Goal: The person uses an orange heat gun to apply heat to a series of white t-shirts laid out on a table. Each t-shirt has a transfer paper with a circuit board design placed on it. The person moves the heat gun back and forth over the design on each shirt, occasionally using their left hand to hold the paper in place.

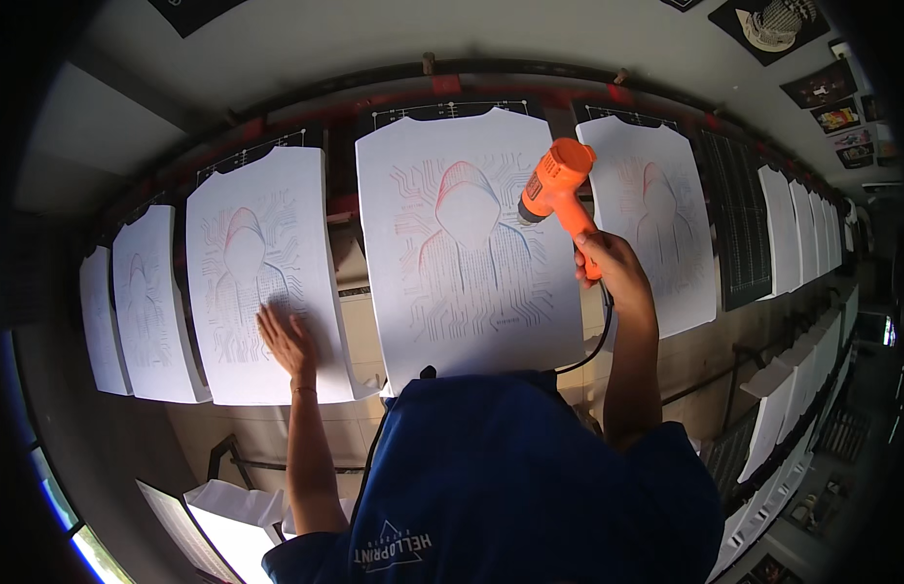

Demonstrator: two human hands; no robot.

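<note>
My right hand (619, 270) is wrapped round the handle of an orange heat gun (559, 175). Its dark nozzle points left, over the right part of the white T-shirt (394, 321) in the middle, which bears a red and blue hooded-figure print with circuit lines. A black cord (602, 336) hangs from the handle. My left hand (288, 343) lies with fingers stretched out on the lower right of the print on another white T-shirt (267, 375), to the left. Both shirts are spread flat on boards.
More printed white T-shirts lie on boards at the far left (160, 360) and right (700, 277). Beyond the right one is a dark bare board (736, 219). A dark rail (510, 68) curves behind them. Below, further boards with white cloth (233, 521) stand near my left elbow.
</note>
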